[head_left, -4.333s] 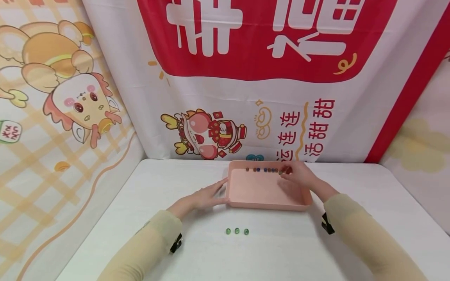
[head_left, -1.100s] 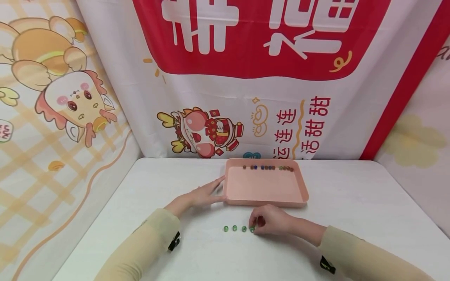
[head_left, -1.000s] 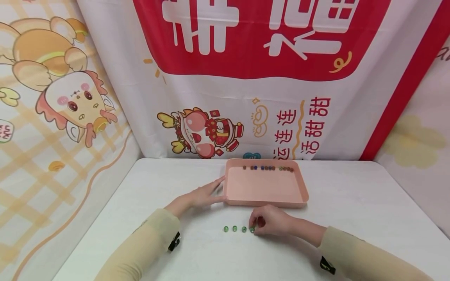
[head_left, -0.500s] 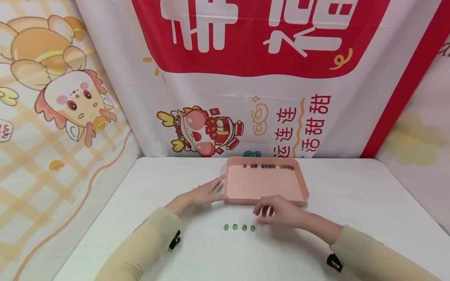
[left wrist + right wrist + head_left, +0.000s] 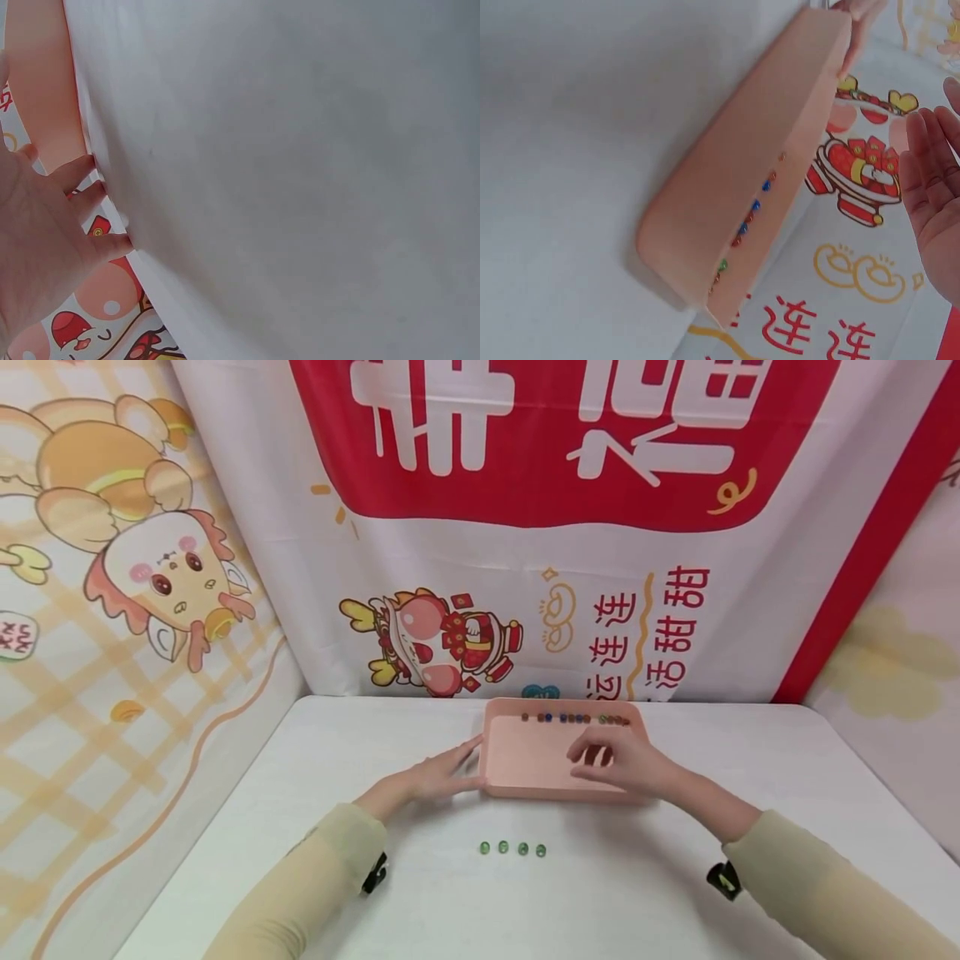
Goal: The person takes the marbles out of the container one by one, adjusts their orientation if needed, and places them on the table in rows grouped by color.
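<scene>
A pink tray [image 5: 525, 758] stands near the back of the white table. Along its far wall runs a row of small brown and blue marbles [image 5: 572, 718], with a green marble [image 5: 723, 265] among them in the right wrist view. My left hand [image 5: 431, 777] rests against the tray's left end, thumb and fingers spread. Over the right half of the tray is my right hand [image 5: 626, 762], its fingers loosely bent and nothing between them. In front of the tray, several green marbles [image 5: 503, 847] sit in a short row on the table.
The white tabletop [image 5: 450, 902] spreads around the tray. Behind it hangs a red and white printed cloth [image 5: 450, 560], close to the tray's far wall. Patterned cloth panels [image 5: 135, 693] flank the table at left and right.
My right hand came from the tray, put a green marble at the right end of the table row, let go, and moved back over the tray. The left hand stays at the tray's end.
</scene>
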A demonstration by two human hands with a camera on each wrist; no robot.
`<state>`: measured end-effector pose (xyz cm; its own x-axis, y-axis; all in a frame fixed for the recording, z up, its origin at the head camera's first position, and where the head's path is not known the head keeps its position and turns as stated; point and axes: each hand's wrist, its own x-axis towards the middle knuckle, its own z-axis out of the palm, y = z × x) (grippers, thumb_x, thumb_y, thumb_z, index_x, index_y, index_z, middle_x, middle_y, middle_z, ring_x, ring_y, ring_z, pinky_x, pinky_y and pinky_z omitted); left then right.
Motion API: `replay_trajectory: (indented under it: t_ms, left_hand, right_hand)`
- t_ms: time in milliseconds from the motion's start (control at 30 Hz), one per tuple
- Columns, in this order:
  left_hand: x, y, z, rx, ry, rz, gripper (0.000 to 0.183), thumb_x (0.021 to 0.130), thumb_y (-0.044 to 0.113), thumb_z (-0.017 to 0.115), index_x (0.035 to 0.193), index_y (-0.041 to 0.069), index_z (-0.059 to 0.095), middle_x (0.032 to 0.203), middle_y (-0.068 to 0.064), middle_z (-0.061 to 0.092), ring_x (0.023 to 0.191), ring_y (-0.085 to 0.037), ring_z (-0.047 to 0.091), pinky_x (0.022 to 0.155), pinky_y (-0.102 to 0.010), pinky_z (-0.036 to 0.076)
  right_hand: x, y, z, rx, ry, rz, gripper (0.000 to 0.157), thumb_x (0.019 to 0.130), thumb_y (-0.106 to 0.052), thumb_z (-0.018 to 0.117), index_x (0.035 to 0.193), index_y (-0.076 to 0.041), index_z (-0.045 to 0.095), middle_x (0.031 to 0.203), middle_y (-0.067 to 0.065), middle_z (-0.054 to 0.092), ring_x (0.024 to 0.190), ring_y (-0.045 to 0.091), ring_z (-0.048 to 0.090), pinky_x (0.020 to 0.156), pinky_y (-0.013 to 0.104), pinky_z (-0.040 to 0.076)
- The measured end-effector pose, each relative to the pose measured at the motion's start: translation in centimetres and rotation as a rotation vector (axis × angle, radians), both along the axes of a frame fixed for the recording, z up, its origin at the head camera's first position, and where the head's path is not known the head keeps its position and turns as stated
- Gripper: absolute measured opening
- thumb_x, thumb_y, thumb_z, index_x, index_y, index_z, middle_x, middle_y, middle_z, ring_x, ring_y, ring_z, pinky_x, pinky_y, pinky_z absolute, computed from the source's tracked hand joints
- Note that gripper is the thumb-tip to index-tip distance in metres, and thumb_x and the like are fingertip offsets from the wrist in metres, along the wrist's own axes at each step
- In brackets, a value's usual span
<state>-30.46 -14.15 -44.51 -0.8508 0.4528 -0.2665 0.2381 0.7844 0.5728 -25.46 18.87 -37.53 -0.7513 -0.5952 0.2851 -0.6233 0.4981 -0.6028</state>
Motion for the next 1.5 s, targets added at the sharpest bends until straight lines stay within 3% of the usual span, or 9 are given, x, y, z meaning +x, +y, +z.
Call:
replay_trajectory:
  t_ms: [267,533,900,1133,1367,1500]
  left_hand:
    - [0.1,0.0,-0.1,-0.009,-0.001,0.007,0.088,0.085,0.070,0.054,0.155,0.042,0.010,0.160,0.002,0.018,0.146,-0.025,0.016,0.111,-0.062,0.017]
    - [0.2,0.1,0.1,-0.004,0.000,0.005,0.089,0.085,0.071,0.055,0.155,0.041,0.010,0.160,0.002,0.019,0.146,-0.024,0.016,0.112,-0.062,0.016]
    - [0.2,0.1,0.2,-0.012,0.005,-0.003,0.089,0.084,0.071,0.054,0.156,0.040,0.010,0.160,0.002,0.019,0.146,-0.024,0.017,0.112,-0.061,0.017]
    - [0.3,0.0,0.2,-0.012,0.007,0.002,0.090,0.084,0.073,0.053,0.156,0.041,0.009,0.160,0.003,0.019,0.146,-0.024,0.016,0.112,-0.061,0.017]
    - [0.4,0.0,0.2,-0.005,0.010,-0.001,0.089,0.084,0.072,0.053,0.156,0.040,0.010,0.160,0.001,0.019,0.146,-0.025,0.016,0.111,-0.063,0.015]
    - [0.2,0.0,-0.1,-0.015,0.018,-0.006,0.089,0.084,0.073,0.052,0.155,0.041,0.009,0.160,0.002,0.019,0.146,-0.023,0.016,0.112,-0.062,0.014]
  right_hand:
    - [-1.5,1.0,1.6,0.032,0.063,-0.042,0.018,0.083,-0.014,0.079,0.098,-0.015,0.070,0.093,-0.002,0.067,0.079,0.013,0.062,0.066,0.030,0.055]
    - [-3.1,2.3,2.0,0.082,0.026,-0.155,0.023,0.082,-0.011,0.079,0.103,-0.011,0.069,0.093,-0.003,0.067,0.081,0.014,0.060,0.071,0.031,0.054]
    - [-6.3,4.5,-0.2,0.087,-0.066,-0.263,0.026,0.084,-0.005,0.075,0.109,-0.003,0.067,0.101,0.012,0.067,0.092,0.024,0.060,0.082,0.046,0.051]
    - [-8.3,5.0,-2.2,0.087,-0.089,-0.279,0.029,0.085,-0.002,0.074,0.112,0.001,0.066,0.104,0.017,0.065,0.092,0.028,0.062,0.077,0.042,0.055]
    - [-9.7,4.9,-4.4,0.075,-0.120,-0.303,0.031,0.085,0.002,0.071,0.114,0.006,0.063,0.109,0.023,0.063,0.099,0.036,0.060,0.084,0.048,0.052]
    - [-10.4,4.9,-5.5,0.096,-0.134,-0.348,0.030,0.086,0.000,0.069,0.116,0.004,0.065,0.107,0.021,0.062,0.095,0.033,0.057,0.082,0.046,0.050]
